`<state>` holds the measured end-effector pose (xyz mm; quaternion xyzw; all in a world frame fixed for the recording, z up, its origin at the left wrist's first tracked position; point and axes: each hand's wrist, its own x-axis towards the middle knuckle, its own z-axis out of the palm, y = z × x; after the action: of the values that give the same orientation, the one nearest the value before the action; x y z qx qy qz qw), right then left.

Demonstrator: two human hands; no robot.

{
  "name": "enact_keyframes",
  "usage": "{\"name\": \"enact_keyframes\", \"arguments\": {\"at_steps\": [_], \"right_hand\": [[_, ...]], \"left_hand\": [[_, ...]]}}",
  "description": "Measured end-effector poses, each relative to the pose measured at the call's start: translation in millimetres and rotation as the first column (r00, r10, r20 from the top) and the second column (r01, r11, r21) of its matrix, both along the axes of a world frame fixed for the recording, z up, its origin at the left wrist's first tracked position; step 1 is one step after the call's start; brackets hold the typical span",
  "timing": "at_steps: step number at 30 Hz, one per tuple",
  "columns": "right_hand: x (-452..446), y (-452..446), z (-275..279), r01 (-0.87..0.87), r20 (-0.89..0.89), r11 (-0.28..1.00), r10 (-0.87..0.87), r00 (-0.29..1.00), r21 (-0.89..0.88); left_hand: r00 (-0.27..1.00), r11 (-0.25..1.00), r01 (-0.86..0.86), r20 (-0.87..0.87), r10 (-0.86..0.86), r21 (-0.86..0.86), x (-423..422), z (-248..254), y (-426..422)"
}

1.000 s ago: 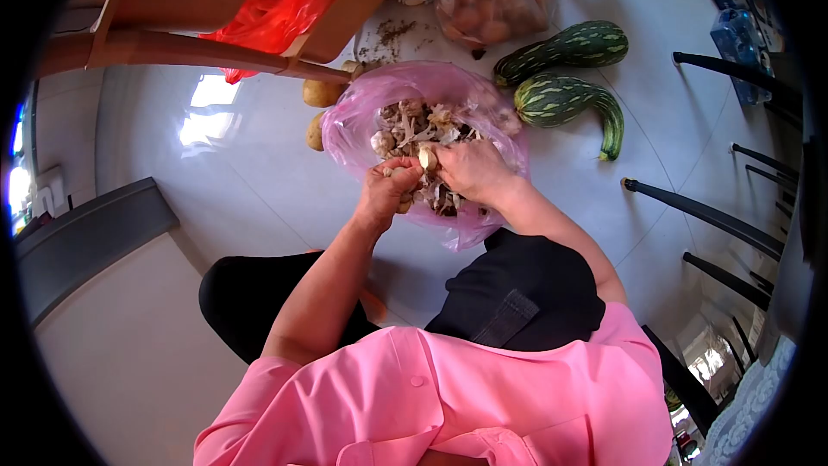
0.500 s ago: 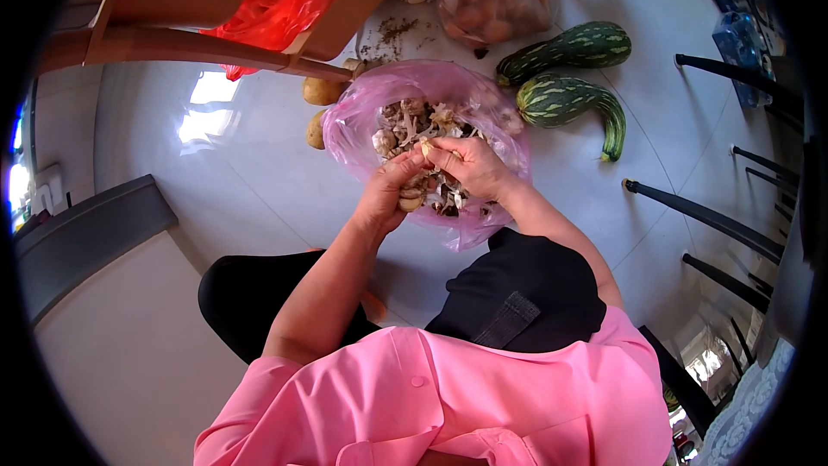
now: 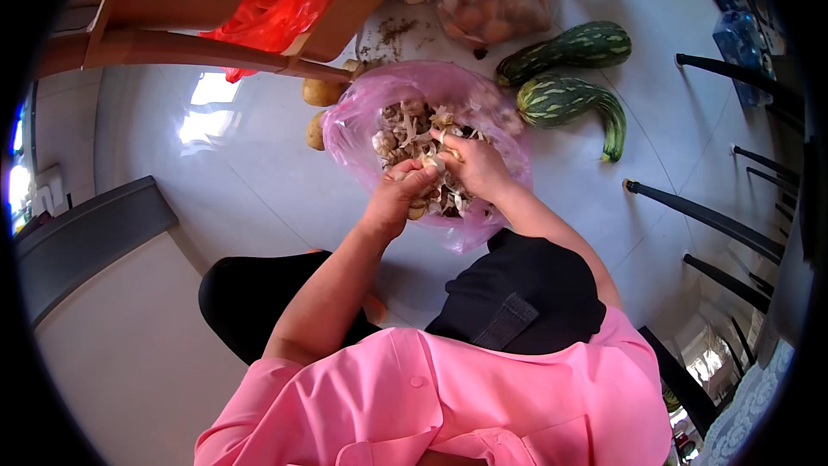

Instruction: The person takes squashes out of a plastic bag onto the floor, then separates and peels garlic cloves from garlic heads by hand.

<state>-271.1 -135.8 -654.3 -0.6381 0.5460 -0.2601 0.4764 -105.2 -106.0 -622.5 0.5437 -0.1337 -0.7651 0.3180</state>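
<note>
- Working at a pale garlic piece point(image 3: 435, 163) with both hands looks like the step in hand; I judge it is skin being loosened, partway through.
- I see the left hand point(image 3: 401, 194) curled, its thumb and fingers nearly closed on that piece; a rounder yellowish lump point(image 3: 417, 210) shows beneath, gripped or not I cannot tell.
- I have the right hand point(image 3: 473, 166) close against it, fingers bent and index reaching forward; what it pinches is too small to tell.
- That piece is over the open pink bag point(image 3: 345, 138), above a whole garlic bulb point(image 3: 384, 142) and loose dry skins point(image 3: 454, 200).
- Next, I judge, calls for a firm left pinch and a light right-hand pull, above the bag.
- Under everything I see glossy pale floor tiles point(image 3: 250, 207), with two striped green squashes point(image 3: 565, 50) right of the bag.
- Around it: wooden furniture point(image 3: 181, 47), a red bag point(image 3: 289, 0), dark furniture legs point(image 3: 707, 216).
</note>
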Motion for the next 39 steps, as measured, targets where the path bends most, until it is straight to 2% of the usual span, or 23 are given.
{"name": "enact_keyframes", "arguments": {"at_steps": [1, 3, 4, 8, 10, 13, 14, 16, 17, 18, 19, 20, 22, 23, 25, 26, 28, 30, 32, 35, 36, 38, 39], "right_hand": [[-1.9, -2.1, 3.1, 0.001, -0.064, 1.000, -0.002, 0.998, -0.014], [-11.8, -10.0, 10.7, -0.078, -0.204, 0.987, 0.106, 0.973, 0.139], [-11.8, -7.0, 6.9, 0.028, -0.067, 0.995, -0.021, 0.998, 0.098], [-5.5, -7.9, 9.7, -0.046, -0.079, 0.989, 0.057, 0.995, 0.143], [2.7, 1.2, 6.2, -0.109, 0.194, 0.977, 0.072, 0.978, 0.184], [10.1, 5.0, 6.0, -0.011, 0.277, 0.989, -0.031, 0.960, 0.146], [9.0, 5.2, 7.7, -0.032, 0.260, 0.983, -0.016, 0.966, 0.183], [11.5, 5.6, 7.4, -0.026, 0.294, 0.981, -0.031, 0.955, 0.190], [13.3, 5.0, 6.7, -0.024, 0.329, 0.980, -0.042, 0.943, 0.195], [16.0, 5.0, 3.3, -0.027, 0.330, 0.981, -0.039, 0.943, 0.193], [18.5, 6.0, -0.6, -0.007, 0.255, 0.992, -0.025, 0.967, 0.124], [19.4, 7.4, -4.3, 0.010, 0.177, 0.998, -0.020, 0.984, 0.055], [17.8, 7.0, 1.6, -0.025, 0.124, 0.997, 0.016, 0.992, 0.074], [16.6, 6.7, 4.6, -0.062, 0.072, 0.994, 0.056, 0.996, 0.093], [15.3, 6.5, 11.2, -0.059, 0.079, 0.995, 0.053, 0.996, 0.086], [15.2, 6.6, 12.8, -0.057, 0.086, 0.995, 0.051, 0.995, 0.077], [16.1, 7.8, 13.6, -0.032, 0.116, 0.997, 0.024, 0.993, 0.066], [17.7, 9.6, 10.1, -0.004, 0.147, 0.998, -0.005, 0.989, 0.060], [21.3, 11.5, -0.2, 0.063, 0.307, 0.993, -0.090, 0.947, 0.098], [23.0, 11.2, -3.1, 0.167, 0.449, 0.975, -0.215, 0.868, 0.144], [21.7, 9.6, -0.6, 0.168, 0.448, 0.975, -0.215, 0.868, 0.144], [17.9, 7.2, 4.0, -0.018, 0.599, 0.831, -0.385, 0.702, 0.556], [19.1, 6.9, 3.6, -0.018, 0.599, 0.830, -0.386, 0.702, 0.557]], "left_hand": [[1.000, 1.000, -0.003, 0.002, 0.003, 0.001, 1.0, 4.0, -0.9], [0.975, 0.998, 0.059, 0.213, -0.059, 0.009, -0.3, 11.7, -1.6], [0.964, 0.997, 0.053, 0.263, -0.038, -0.049, -2.1, 6.9, -0.1], [0.945, 0.992, 0.122, 0.310, -0.104, -0.039, -1.3, 7.9, -1.7], [0.863, 0.966, 0.233, 0.482, -0.153, -0.110, -4.5, 9.9, -0.7], [0.810, 0.959, 0.261, 0.566, -0.154, -0.112, -5.2, 11.5, 1.1], [0.809, 0.959, 0.263, 0.567, -0.156, -0.111, -5.2, 11.2, 1.5], [0.797, 0.937, 0.260, 0.600, -0.072, -0.232, -5.7, 10.8, 1.1], [0.797, 0.938, 0.256, 0.601, -0.067, -0.235, -5.5, 11.0, 1.2], [0.721, 0.916, 0.322, 0.689, -0.072, -0.241, -4.9, 12.1, 1.3], [0.637, 0.891, 0.387, 0.768, -0.073, -0.236, -4.8, 12.9, 1.9], [0.637, 0.891, 0.388, 0.768, -0.074, -0.236, -5.3, 12.4, 3.3], [0.329, 0.788, 0.588, 0.944, -0.023, -0.185, -7.6, 11.9, 5.9], [0.330, 0.786, 0.589, 0.944, -0.025, -0.185, -8.4, 11.3, 6.1], [0.224, 0.690, 0.703, 0.975, 0.015, -0.172, -10.3, 16.2, 3.8], [0.223, 0.692, 0.701, 0.975, 0.017, -0.173, -10.1, 18.4, 4.1], [0.236, 0.614, 0.762, 0.971, 0.034, -0.207, -9.2, 23.1, 5.1], [0.260, 0.607, 0.758, 0.964, 0.054, -0.239, -9.7, 26.9, 1.5], [0.283, 0.601, 0.753, 0.956, 0.075, -0.270, -9.9, 29.9, 0.5], [0.283, 0.626, 0.734, 0.956, 0.072, -0.264, -9.4, 30.3, 0.9], [0.308, 0.629, 0.717, 0.946, 0.101, -0.300, -8.2, 27.1, 0.3], [0.332, 0.633, 0.698, 0.935, 0.128, -0.335, -7.0, 21.5, 0.4], [0.454, 0.691, 0.593, 0.880, 0.135, -0.412, -6.7, 19.7, 0.0]]}}
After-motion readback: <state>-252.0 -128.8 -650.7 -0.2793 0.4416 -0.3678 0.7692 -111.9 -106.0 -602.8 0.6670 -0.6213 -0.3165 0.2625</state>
